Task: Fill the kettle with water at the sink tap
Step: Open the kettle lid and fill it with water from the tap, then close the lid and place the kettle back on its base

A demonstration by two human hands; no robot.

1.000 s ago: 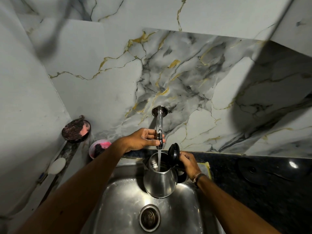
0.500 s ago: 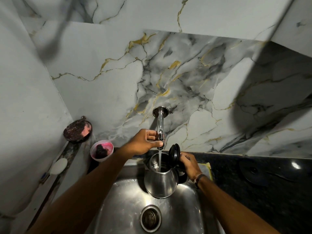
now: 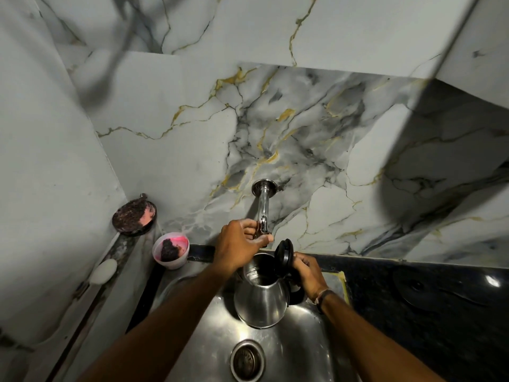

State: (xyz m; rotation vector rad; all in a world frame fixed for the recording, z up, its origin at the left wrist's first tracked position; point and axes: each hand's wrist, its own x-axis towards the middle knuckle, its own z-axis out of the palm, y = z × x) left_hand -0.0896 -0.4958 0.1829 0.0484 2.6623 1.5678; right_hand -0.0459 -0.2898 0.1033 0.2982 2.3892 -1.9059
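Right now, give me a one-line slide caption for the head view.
Left hand on the tap, right hand holding the open kettle over the sink.

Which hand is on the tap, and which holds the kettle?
The left hand grips the tap; the right hand holds the kettle by its handle beside the open lid.

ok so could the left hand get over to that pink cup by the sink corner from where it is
Probably yes. The left hand is on the tap, and the pink cup stands just to its left on the sink edge with nothing between them. It would have to let go of the tap first.
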